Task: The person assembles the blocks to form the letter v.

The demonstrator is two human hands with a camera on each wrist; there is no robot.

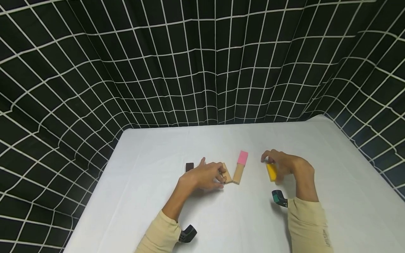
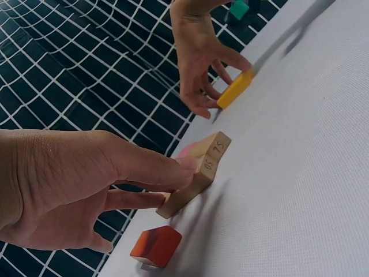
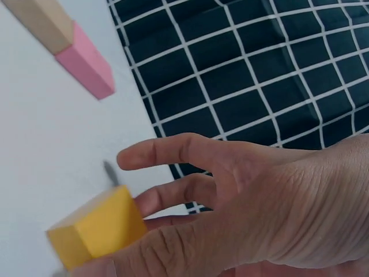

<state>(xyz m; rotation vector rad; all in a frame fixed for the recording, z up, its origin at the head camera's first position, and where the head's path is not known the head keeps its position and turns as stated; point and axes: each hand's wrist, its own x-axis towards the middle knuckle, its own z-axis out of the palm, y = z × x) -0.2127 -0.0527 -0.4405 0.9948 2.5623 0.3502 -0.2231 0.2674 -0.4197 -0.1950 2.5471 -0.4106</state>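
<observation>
My left hand [image 1: 207,176] is at a plain wooden block [image 1: 226,173], its thumb and fingers pinching the block from two sides. That block meets a second wooden block [image 1: 238,173] at the near end, forming a V. Printed numbers show on the near end faces in the left wrist view. A pink block [image 1: 243,157] continues the second block at its far end. Over to the right, my right hand [image 1: 282,164] holds a yellow block [image 3: 101,228] between thumb and fingers, with the index finger extended off it.
A block that looks dark from above [image 1: 189,166] and red in the left wrist view [image 2: 157,247] lies left of my left hand. White cloth [image 1: 240,218] covers the table. A black curtain with a white grid [image 1: 202,63] hangs along the back and sides.
</observation>
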